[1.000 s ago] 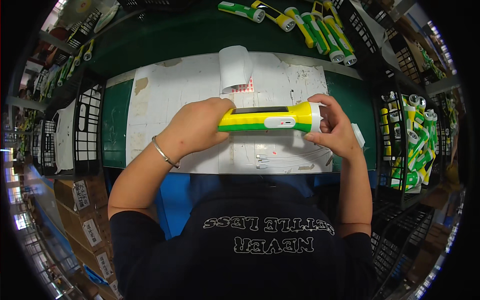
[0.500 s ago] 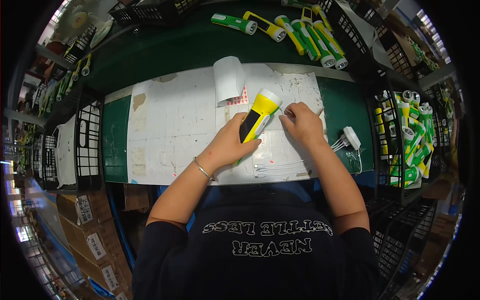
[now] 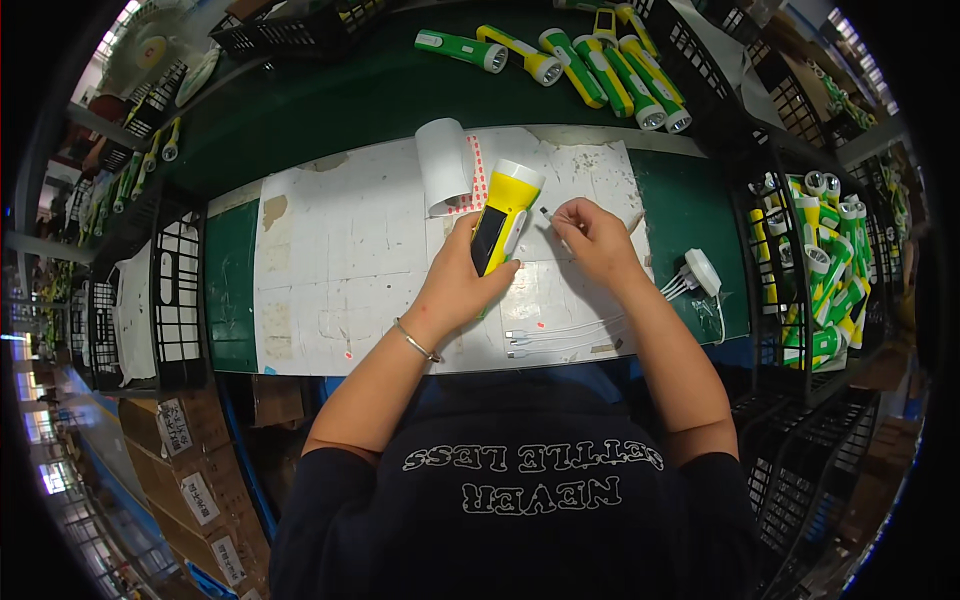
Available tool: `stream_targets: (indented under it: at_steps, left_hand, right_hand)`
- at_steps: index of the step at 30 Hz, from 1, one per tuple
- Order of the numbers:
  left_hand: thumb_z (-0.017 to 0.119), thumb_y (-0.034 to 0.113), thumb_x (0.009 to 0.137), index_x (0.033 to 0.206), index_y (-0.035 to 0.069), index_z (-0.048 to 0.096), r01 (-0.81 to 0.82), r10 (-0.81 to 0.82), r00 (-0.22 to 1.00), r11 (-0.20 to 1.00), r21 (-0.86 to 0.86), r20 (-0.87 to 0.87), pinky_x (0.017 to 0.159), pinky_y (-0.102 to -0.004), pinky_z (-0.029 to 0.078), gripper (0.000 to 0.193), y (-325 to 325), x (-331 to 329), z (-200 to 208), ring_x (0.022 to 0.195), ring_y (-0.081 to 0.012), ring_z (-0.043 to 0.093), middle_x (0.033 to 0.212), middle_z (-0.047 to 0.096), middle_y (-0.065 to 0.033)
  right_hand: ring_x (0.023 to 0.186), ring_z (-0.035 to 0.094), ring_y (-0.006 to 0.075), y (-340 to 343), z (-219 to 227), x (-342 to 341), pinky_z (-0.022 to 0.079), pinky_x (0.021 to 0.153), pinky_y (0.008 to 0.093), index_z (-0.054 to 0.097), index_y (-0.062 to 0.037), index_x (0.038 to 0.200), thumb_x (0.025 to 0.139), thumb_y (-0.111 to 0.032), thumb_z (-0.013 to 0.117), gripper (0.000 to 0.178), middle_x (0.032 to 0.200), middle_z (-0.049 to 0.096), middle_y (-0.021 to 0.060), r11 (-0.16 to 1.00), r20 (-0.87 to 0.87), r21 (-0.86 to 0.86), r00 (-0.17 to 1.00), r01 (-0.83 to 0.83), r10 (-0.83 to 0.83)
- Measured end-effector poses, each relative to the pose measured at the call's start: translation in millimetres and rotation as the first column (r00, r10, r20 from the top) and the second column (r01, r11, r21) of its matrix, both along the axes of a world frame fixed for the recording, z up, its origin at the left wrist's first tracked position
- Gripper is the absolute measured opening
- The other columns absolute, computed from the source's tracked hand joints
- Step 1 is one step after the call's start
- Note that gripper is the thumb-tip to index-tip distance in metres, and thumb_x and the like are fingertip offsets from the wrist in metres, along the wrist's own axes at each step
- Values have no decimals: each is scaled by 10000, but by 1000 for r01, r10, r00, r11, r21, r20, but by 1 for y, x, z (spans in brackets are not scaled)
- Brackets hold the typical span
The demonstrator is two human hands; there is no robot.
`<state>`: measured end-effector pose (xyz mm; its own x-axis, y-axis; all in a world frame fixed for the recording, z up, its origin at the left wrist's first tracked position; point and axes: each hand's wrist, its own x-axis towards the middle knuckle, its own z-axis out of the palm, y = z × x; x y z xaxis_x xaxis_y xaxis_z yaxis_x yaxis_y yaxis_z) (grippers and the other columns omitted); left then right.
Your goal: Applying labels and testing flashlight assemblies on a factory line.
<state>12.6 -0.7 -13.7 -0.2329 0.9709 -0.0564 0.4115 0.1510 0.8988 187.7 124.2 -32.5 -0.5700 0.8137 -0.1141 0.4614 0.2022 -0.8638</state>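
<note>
A yellow and green flashlight (image 3: 514, 190) with a white head and a dark panel is in my left hand (image 3: 463, 280). My fingers wrap round its body, and its head points away from me, above the white work sheet (image 3: 340, 240). Just right of it, my right hand (image 3: 597, 240) pinches a small cable plug (image 3: 546, 213) with a dark tip, apart from the flashlight. The rest of that cable is hidden by the hand. Several white charging cables (image 3: 560, 332) lie near the front edge, leading toward a white charger block (image 3: 702, 272) at the right.
A curled white roll of stickers (image 3: 443, 165) with red marks stands behind the flashlight. Several flashlights (image 3: 610, 75) lie on the green surface at the back. A black crate (image 3: 808, 375) full of flashlights stands at the right, another black crate (image 3: 180, 285) at the left.
The flashlight has turned slightly more upright and shifted a little left and away. My right hand has moved slightly left, and the plug's dark tip now shows at its fingertips.
</note>
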Motion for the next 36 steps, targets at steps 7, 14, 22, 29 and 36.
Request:
stream_targets:
  at_steps: [7, 14, 22, 29, 36]
  left_hand:
    - [703, 179, 750, 1233, 1, 387, 71, -69, 989, 997, -7, 134, 806, -280, 444, 604, 5, 11, -1, 940, -146, 534, 1029, 551, -105]
    - [694, 152, 737, 1243, -11, 382, 61, -38, 978, 993, 105, -206, 835, -343, 451, 616, 2, 16, 3, 969, -264, 552, 1063, 535, -161]
    - [690, 155, 727, 1249, -11, 379, 63, -36, 957, 994, 86, -287, 872, -390, 434, 630, -4, 18, 7, 1015, -351, 514, 1093, 501, -194]
    - [681, 149, 735, 1240, -6, 385, 49, -14, 965, 991, 126, -262, 867, -387, 435, 605, -5, 22, -5, 1004, -351, 516, 1087, 498, -195]
    - [632, 171, 762, 1248, 15, 356, 58, -6, 947, 986, 153, -322, 748, -441, 478, 580, -8, 23, -11, 888, -396, 552, 1029, 476, -207]
  right_hand:
    - [738, 554, 67, -15, 33, 9, 431, 675, 202, 592, 10, 927, 871, -129, 575, 151, 784, 602, 12, 946, -352, -280, 934, -162, 56]
    - [694, 536, 61, -18, 36, 14, 418, 673, 197, 614, -1, 864, 854, -145, 590, 146, 724, 597, 9, 945, -239, -308, 970, -114, 39]
    - [627, 511, 56, -17, 33, 16, 401, 611, 198, 604, -12, 795, 830, -153, 618, 146, 686, 588, 5, 941, -174, -321, 983, -110, 56]
    - [626, 520, 56, -20, 30, 9, 405, 597, 200, 611, -8, 784, 823, -163, 622, 160, 678, 601, 16, 928, -210, -364, 978, -76, -2]
    - [622, 530, 56, -25, 28, 10, 417, 573, 208, 609, 12, 787, 825, -165, 618, 181, 672, 609, 25, 943, -205, -323, 979, -73, 6]
